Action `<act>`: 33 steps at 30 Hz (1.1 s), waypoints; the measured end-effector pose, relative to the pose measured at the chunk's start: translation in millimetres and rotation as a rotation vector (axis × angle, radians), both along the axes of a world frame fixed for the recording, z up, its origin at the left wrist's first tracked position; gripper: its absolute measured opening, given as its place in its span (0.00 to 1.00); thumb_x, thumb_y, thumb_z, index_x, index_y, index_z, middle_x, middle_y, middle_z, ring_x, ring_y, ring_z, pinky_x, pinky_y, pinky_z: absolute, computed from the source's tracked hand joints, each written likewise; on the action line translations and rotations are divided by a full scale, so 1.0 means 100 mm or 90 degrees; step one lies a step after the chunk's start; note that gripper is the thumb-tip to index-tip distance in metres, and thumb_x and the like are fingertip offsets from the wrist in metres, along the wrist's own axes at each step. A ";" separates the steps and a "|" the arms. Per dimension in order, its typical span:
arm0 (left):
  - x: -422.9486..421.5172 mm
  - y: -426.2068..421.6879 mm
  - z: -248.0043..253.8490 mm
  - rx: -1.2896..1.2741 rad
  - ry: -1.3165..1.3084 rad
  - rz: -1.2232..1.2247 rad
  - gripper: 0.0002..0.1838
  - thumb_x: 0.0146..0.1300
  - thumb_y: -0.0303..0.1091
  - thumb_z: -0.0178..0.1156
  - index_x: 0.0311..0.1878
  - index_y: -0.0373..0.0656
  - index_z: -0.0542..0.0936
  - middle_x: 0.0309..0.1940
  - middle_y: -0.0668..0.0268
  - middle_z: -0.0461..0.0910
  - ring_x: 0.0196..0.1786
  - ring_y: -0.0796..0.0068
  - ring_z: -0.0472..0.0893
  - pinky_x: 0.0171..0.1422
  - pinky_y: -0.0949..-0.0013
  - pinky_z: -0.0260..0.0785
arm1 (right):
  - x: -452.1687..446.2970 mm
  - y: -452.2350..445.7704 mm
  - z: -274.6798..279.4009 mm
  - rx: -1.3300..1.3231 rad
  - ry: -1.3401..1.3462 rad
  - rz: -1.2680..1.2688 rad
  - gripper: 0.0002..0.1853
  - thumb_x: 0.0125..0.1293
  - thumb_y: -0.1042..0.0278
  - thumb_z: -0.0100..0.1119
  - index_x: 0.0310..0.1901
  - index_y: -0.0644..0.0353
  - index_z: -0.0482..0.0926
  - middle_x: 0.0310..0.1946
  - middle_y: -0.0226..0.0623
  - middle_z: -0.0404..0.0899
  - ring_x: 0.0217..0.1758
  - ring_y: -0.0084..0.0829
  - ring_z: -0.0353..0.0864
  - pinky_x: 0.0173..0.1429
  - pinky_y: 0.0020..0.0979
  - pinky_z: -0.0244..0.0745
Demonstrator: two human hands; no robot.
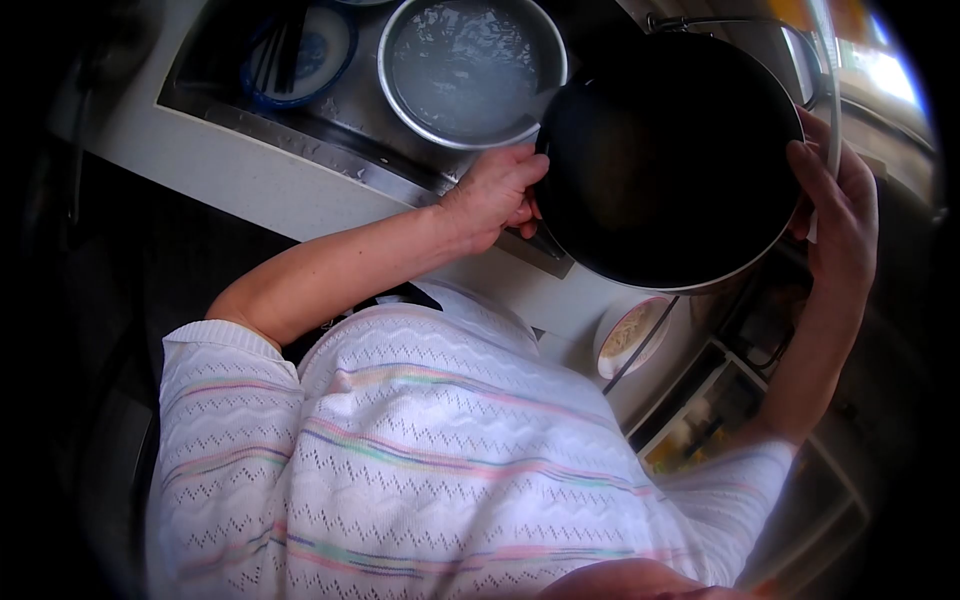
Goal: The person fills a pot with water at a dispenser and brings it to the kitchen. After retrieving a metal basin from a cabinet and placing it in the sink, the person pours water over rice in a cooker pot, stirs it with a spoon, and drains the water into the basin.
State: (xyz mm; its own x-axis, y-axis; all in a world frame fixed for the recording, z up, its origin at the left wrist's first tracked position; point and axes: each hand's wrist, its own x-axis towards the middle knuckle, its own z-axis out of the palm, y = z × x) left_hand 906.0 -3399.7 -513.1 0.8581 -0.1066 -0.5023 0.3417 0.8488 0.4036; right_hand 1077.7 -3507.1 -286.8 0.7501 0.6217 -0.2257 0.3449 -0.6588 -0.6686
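A large, dark wok with a thin light rim is held up by both hands, its dark inside facing the camera. My left hand is closed on its left edge, with the thumb on top. At its right edge, my right hand grips with the thumb on the near side and the fingers mostly hidden behind. The wok overlaps the right rim of a round metal basin of cloudy water, whose surface is rippled. Whether the two touch, I cannot tell.
The basin stands in a steel sink, near a blue-rimmed bowl with dark chopsticks across it. Below the wok, a pink-rimmed bowl holds pale food on the counter. A pale upright tube is close to my right hand.
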 end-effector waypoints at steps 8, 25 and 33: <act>0.01 0.01 0.02 -0.006 0.006 0.003 0.11 0.65 0.36 0.44 0.35 0.39 0.72 0.19 0.66 0.71 0.14 0.80 0.64 0.20 0.73 0.62 | 0.02 0.03 0.01 -0.039 -0.016 0.007 0.21 0.60 0.64 0.59 0.51 0.68 0.72 0.15 0.22 0.68 0.10 0.10 0.65 0.12 0.12 0.56; 0.03 0.03 0.03 -0.019 0.029 0.001 0.11 0.67 0.37 0.44 0.37 0.41 0.72 0.17 0.72 0.70 0.11 0.86 0.58 0.19 0.76 0.63 | 0.05 0.24 -0.01 -0.064 -0.037 0.012 0.21 0.59 0.64 0.61 0.49 0.70 0.73 0.13 0.22 0.67 0.09 0.12 0.64 0.13 0.14 0.56; 0.03 0.05 -0.02 -0.042 0.024 0.003 0.10 0.64 0.35 0.44 0.36 0.40 0.72 0.21 0.66 0.72 0.17 0.78 0.68 0.20 0.73 0.62 | 0.12 0.28 0.00 -0.073 -0.010 0.045 0.21 0.59 0.63 0.61 0.48 0.69 0.73 0.14 0.23 0.68 0.10 0.12 0.65 0.13 0.13 0.58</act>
State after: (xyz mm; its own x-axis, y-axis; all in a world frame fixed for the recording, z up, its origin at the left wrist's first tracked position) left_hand 908.5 -3394.7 -514.9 0.8389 -0.1366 -0.5269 0.3518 0.8747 0.3334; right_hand 1090.1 -3479.1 -286.8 0.7091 0.6440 -0.2871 0.4031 -0.7044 -0.5842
